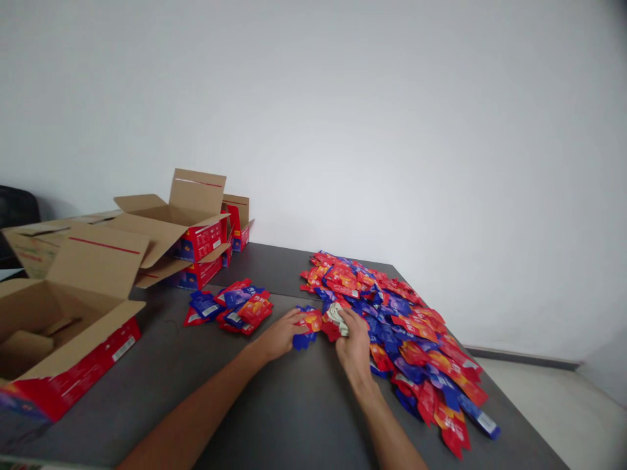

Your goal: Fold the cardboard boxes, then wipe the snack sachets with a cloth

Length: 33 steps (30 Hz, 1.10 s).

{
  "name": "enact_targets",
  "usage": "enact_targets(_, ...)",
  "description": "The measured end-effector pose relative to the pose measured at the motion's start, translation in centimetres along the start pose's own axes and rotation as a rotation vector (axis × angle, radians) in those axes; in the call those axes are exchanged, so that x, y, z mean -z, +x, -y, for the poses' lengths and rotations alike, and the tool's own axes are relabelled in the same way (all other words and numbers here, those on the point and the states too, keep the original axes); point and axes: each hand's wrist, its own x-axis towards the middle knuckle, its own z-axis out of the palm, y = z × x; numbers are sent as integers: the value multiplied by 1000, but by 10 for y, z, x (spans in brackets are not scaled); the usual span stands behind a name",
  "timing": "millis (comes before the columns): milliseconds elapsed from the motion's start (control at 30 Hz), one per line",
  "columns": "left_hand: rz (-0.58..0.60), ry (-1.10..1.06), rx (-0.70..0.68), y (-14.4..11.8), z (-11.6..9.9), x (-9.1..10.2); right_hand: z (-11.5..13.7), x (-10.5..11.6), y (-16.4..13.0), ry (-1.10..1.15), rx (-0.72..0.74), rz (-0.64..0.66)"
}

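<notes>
In the middle of the dark table, my left hand (283, 335) is closed on the edge of a few red and blue foil packets (309, 321). Close by on the right, my right hand (356, 343) grips a red packet (331, 330) with a whitish, curled or folded part (337, 316) on top; what that part is I cannot make out. A large heap of red and blue packets (392, 320) spreads right beside my right hand. Left of my left hand lies a smaller pile of the same packets (249, 307).
An open red cardboard box (93, 369) stands at the near left, its flaps up. Behind it are stacked open boxes (206, 241) and another box (241, 228) near the wall. The heap reaches the right edge of the dark table (279, 405). A white wall (343, 130) rises behind.
</notes>
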Motion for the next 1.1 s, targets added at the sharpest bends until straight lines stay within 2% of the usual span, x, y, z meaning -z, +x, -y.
enact_targets(100,9,-95,61,-11,11,-1,11,-23,6,40,20,51)
enact_targets(167,-81,-177,173,-13,13,-4,13,-37,6,63,29,80)
enact_targets(300,-354,-308,474,-8,12,-12,8,-57,-2,81,22,147)
enact_targets(367,-373,-308,539,-6,10,-14,4,-61,-5,87,6,163)
enact_targets(500,-292,-401,611,-4,11,-15,4,-60,-6,109,0,166)
enact_targets(567,-302,-592,635,-3,11,-13,9,-58,-6,140,27,174)
enact_targets(700,-370,-1032,548,-2,4,-6,29,-58,-13,231,141,245)
enact_targets(800,-427,-1281,538,-3,-5,-1,43,-62,-22,265,217,324)
enact_targets(867,-416,-1411,555,-4,-7,0,49,-66,-25,238,257,377)
enact_targets(1000,-349,-1516,598,-8,3,-5,40,-69,-23,134,255,439)
enact_targets(1100,-329,-1539,632,-10,13,-10,21,-67,-17,39,162,371)
